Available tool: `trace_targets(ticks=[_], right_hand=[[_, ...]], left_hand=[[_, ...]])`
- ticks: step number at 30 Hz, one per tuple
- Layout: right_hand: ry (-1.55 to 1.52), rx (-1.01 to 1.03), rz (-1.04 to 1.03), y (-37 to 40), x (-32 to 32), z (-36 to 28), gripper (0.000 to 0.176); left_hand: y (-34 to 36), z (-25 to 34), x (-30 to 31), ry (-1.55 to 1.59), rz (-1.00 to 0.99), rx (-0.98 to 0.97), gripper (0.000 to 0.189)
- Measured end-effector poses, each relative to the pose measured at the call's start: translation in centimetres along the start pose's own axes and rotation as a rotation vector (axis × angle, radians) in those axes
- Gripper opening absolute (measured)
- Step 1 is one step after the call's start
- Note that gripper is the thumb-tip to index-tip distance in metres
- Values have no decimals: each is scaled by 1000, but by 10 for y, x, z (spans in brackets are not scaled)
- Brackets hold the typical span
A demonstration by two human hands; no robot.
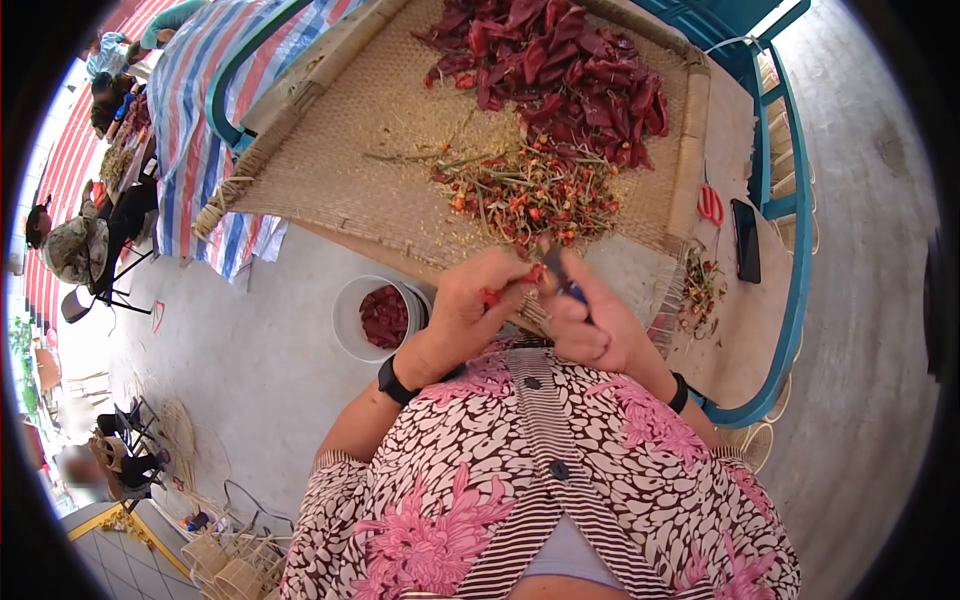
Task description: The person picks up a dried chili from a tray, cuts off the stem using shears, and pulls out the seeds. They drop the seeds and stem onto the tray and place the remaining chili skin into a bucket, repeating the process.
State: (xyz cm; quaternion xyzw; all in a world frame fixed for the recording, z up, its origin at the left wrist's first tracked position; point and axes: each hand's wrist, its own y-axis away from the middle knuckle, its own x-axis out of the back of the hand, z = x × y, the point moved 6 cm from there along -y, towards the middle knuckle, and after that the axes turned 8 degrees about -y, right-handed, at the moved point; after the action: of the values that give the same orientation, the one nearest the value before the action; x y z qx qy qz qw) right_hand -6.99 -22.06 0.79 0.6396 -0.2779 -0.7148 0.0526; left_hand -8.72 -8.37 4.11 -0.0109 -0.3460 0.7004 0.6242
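Note:
Above the near edge of the woven mat, my left hand is closed on a red dried chili pepper. Close beside it, my right hand grips a small cutting tool with a dark head and some blue on its handle; its exact kind is hard to make out. The tool's head meets the stem end of the pepper. Just beyond both hands lies a heap of chili stems and caps. Dark red dried chilies are piled farther back, with yellow seeds scattered around.
Below left of the mat stands a white bucket holding dried chili pieces. Red-handled scissors, a black phone and stem scraps lie on the right. A teal metal frame borders the work surface. Other people sit at far left.

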Motion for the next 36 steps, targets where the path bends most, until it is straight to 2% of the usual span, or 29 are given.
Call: trace_targets(ticks=[3, 6, 9, 11, 12, 15, 17, 19, 21, 23, 25, 27, 30, 33, 36], right_hand=[[-31, 288, -138, 13, -16, -45, 36], [-58, 212, -86, 14, -3, -49, 37], [-158, 169, -21, 14, 10, -51, 39], [-185, 178, -8, 14, 13, -53, 42], [-182, 191, -13, 15, 15, -53, 43], [-155, 180, 0, 12, 23, -53, 42], [-162, 174, 45, 10, 23, -49, 42], [-166, 144, 59, 7, 19, -45, 42], [-151, 140, 59, 6, 16, -43, 43], [-117, 160, 42, 7, 12, -43, 44], [-82, 221, 58, 12, 12, -45, 44], [-51, 263, 76, 15, 17, -46, 45], [1, 303, 94, 18, 25, -48, 46], [46, 348, 118, 20, 25, -47, 46], [91, 387, 141, 21, 23, -47, 46]], left_hand=[[18, -1, -8, 81, -144, 140, 15], [49, -29, -6, 282, -40, 373, 12], [84, -50, 30, 511, 236, 802, 8], [109, -79, 67, 270, 409, 792, 9], [121, -92, 82, 201, 456, 846, 12], [190, -182, 100, -11, 335, 982, 19], [244, -254, 96, -261, 254, 944, 28], [264, -281, 92, -389, 153, 974, 39], [283, -302, 86, -401, 38, 1083, 54], [299, -331, 93, -407, 47, 1159, 66], [270, -310, 120, -394, 225, 1188, 64], [234, -292, 155, -372, 151, 1067, 53], [158, -215, 191, -344, 110, 984, 40], [88, -134, 199, -137, 142, 865, 34], [36, -80, 192, -127, 69, 687, 32]])
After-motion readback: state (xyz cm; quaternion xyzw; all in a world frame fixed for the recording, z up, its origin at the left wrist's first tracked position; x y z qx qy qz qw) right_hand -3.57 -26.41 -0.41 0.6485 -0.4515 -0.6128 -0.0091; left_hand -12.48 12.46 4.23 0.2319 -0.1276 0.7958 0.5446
